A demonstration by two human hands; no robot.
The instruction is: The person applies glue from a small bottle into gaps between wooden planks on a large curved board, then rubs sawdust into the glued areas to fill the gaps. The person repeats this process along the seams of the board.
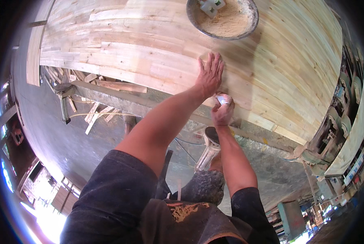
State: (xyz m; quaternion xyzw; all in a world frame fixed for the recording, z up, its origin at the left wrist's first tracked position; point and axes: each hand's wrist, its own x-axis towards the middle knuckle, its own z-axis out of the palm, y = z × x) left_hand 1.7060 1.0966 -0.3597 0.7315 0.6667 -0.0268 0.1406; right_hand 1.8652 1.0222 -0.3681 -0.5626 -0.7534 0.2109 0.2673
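Note:
A broad panel of joined light wood strips (157, 49) lies in front of me. My left hand (210, 75) rests on it near its front edge, palm down, fingers stretched out. Just below and to the right, my right hand (222, 115) is closed around a small, pale, shiny object (224, 99) at the panel's edge. Its exact kind cannot be made out, as my fingers cover part of it. Beyond my hands stands a round metal bowl (254, 25) with tan, sawdust-like powder (228, 22) and small white plastic containers (210, 7) inside.
A metal frame beam (108, 94) runs under the panel's front edge. Wood offcuts (94, 116) lie beneath it at the left. A round-topped stand (210, 142) is near my leg. Clamp-like metal parts (332, 134) line the right side. The floor is grey concrete (60, 134).

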